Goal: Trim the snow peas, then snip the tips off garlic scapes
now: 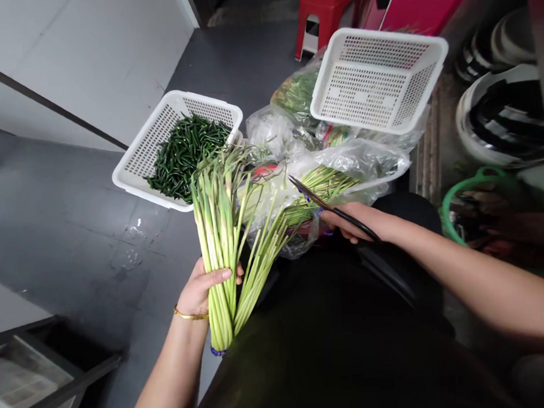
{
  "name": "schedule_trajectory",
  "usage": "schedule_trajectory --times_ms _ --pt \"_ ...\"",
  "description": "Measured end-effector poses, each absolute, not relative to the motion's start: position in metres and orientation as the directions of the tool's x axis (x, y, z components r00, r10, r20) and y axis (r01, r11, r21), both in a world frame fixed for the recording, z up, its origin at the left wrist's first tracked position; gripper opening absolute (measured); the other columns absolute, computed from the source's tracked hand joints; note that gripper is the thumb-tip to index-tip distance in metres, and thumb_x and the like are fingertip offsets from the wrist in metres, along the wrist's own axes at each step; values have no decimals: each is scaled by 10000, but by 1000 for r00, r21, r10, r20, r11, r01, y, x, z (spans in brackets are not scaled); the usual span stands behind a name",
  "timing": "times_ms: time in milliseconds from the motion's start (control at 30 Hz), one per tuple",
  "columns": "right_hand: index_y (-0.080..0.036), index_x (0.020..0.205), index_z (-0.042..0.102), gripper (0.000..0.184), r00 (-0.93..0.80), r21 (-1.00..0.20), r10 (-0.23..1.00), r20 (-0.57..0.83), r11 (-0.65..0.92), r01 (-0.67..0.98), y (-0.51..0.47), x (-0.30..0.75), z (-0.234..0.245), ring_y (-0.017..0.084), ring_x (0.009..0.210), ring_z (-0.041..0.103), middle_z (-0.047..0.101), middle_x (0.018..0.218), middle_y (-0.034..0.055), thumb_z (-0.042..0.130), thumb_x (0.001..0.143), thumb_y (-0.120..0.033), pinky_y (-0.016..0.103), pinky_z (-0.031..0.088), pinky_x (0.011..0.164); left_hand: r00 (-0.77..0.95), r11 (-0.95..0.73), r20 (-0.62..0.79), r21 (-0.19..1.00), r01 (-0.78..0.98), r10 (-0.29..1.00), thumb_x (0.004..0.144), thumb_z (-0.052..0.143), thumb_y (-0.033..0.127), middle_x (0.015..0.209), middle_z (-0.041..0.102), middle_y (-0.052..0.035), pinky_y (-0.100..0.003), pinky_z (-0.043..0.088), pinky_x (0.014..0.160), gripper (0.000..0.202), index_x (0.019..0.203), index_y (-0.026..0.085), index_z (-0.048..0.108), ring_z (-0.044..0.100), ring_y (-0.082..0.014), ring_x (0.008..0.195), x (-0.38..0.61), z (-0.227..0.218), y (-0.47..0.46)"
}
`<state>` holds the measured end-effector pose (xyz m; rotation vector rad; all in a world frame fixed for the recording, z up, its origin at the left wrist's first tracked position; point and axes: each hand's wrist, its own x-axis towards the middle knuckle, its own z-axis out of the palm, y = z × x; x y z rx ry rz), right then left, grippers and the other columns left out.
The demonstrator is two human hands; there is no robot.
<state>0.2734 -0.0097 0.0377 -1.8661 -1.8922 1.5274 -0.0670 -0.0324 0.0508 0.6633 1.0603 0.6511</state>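
Note:
My left hand [207, 282] is wrapped around a bunch of garlic scapes [215, 234]. The stems stand nearly upright with their wispy tips pointing away from me, and some fan out to the right. A blue band [218, 350] rings their lower end. In my right hand [356, 221] is a pair of black-handled scissors [316, 198], its blades pointing up and left toward the scapes but apart from the held bunch. Below the blades lie more garlic scapes [330, 183] in a clear plastic bag [367, 154]. Part of the right hand's fingers is hidden.
A white basket [137, 158] of green chilli peppers [188, 151] stands on the grey floor at the left. Another white basket [380, 86] rests tilted over bagged vegetables [298, 94]. Behind is a red stool [330, 2]. A green basket [450, 204] and white bucket [468, 126] stand at right.

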Motion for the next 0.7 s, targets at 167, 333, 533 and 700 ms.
schedule_trajectory --times_ms 167,333,533,700 --pt "-174 704 547 639 -387 -713 692 -609 -265 649 3 259 34 108 416 538 546 500 -9 295 817 -750 219 448 507 351 626 -556 770 -124 753 606 771 174 711 685 -81 -264 532 537 284 856 93 663 628 -168 576 -63 56 -33" --pt "-165 695 560 675 -338 -699 673 -657 -378 606 17 243 30 111 403 536 557 488 8 248 833 -747 217 444 466 367 632 -557 765 -121 745 606 772 164 716 689 -85 -259 534 527 297 873 98 660 635 -171 577 -63 56 -35" --pt "-180 590 496 566 -226 -664 753 -618 -345 664 10 251 39 101 325 470 446 381 -33 374 834 -675 214 399 416 364 636 -558 758 -143 746 629 756 156 780 708 -112 -286 560 558 270 876 88 670 658 -190 609 -62 55 -35" --pt "-182 692 536 506 -197 -640 796 -573 -284 714 -16 272 48 131 394 534 524 478 -15 330 872 -608 233 417 457 280 628 -578 766 -138 767 627 761 156 786 717 -104 -326 578 619 303 911 100 674 683 -225 660 -62 54 -35"
